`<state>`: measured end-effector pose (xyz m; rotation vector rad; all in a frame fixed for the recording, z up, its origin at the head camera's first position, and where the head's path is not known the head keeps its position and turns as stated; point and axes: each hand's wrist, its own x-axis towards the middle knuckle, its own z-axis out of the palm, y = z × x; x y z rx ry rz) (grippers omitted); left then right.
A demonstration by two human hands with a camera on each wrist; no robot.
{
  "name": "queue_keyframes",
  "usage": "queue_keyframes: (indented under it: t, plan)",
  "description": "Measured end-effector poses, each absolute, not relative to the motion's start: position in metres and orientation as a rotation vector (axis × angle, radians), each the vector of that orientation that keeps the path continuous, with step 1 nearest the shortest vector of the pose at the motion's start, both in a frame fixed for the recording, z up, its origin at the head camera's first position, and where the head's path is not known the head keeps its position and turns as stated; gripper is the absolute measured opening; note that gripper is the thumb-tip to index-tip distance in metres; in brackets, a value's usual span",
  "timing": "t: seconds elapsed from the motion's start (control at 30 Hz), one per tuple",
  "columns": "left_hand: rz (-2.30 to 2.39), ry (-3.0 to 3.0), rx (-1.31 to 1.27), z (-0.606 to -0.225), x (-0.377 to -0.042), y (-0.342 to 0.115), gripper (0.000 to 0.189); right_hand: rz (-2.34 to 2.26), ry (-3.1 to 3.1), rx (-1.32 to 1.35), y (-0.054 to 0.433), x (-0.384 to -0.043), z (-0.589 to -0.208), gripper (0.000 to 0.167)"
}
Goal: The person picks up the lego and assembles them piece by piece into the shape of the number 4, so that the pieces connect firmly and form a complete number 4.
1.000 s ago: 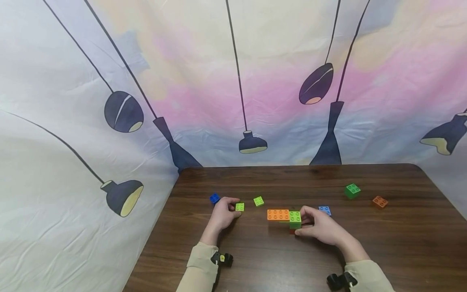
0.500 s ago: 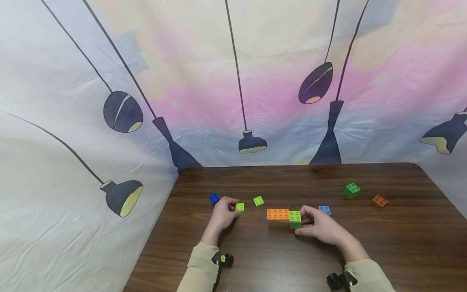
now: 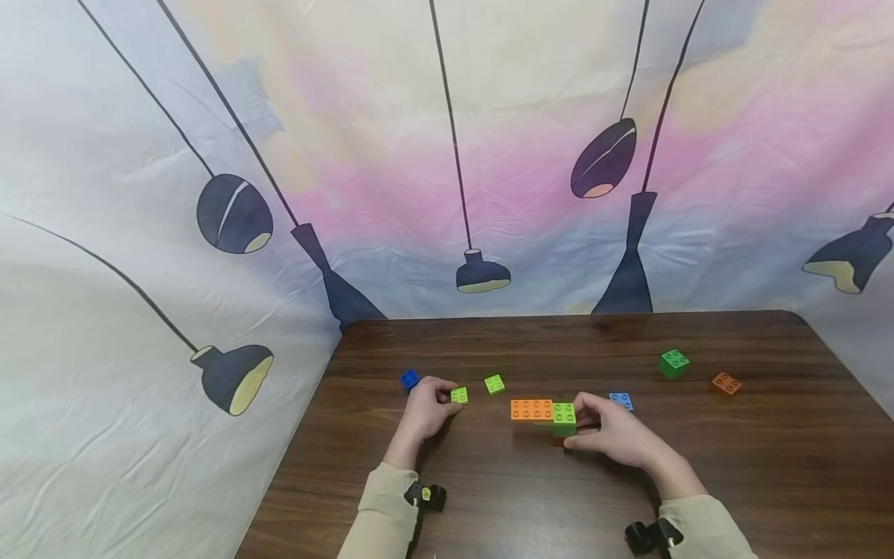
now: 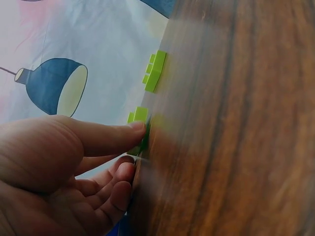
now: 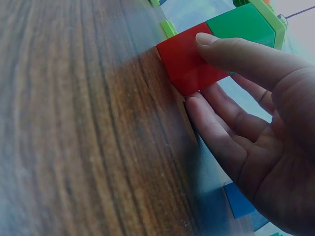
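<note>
My left hand [image 3: 427, 409] pinches a thin lime-green brick [image 3: 459, 395] between thumb and fingers, low over the table. In the left wrist view the thumb covers part of that brick [image 4: 141, 113]. My right hand [image 3: 615, 431] grips a built stack of toy bricks from its right side. The thumb lies on the stack's red bottom brick [image 5: 179, 56], with a green brick [image 5: 246, 24] above it. Seen from the head view, a lime-green top [image 3: 564, 414] shows, and an orange eight-stud brick [image 3: 531, 409] juts out to the left.
Another thin lime-green brick [image 3: 494, 384] lies between the hands, further back. A dark blue brick [image 3: 409, 379] sits behind my left hand. Beyond my right hand are a light blue brick [image 3: 620, 401], a green brick [image 3: 673, 362] and an orange-brown brick [image 3: 726, 383] on the wooden table [image 3: 489, 505].
The lime-green brick in my left hand has turned slightly. Both hands and the stack otherwise keep their places.
</note>
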<state>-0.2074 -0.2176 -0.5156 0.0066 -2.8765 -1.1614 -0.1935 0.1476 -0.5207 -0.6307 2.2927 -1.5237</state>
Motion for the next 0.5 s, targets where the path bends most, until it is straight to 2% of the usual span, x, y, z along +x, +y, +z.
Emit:
queue_keyframes:
  t: [0.5]
  plan:
    - [-1.2,-2.894,0.002,-0.5109,-0.2078,-0.22,0.031,-1.567,2.251,-0.623,0.1464,-0.1915,-0.5183,0.035]
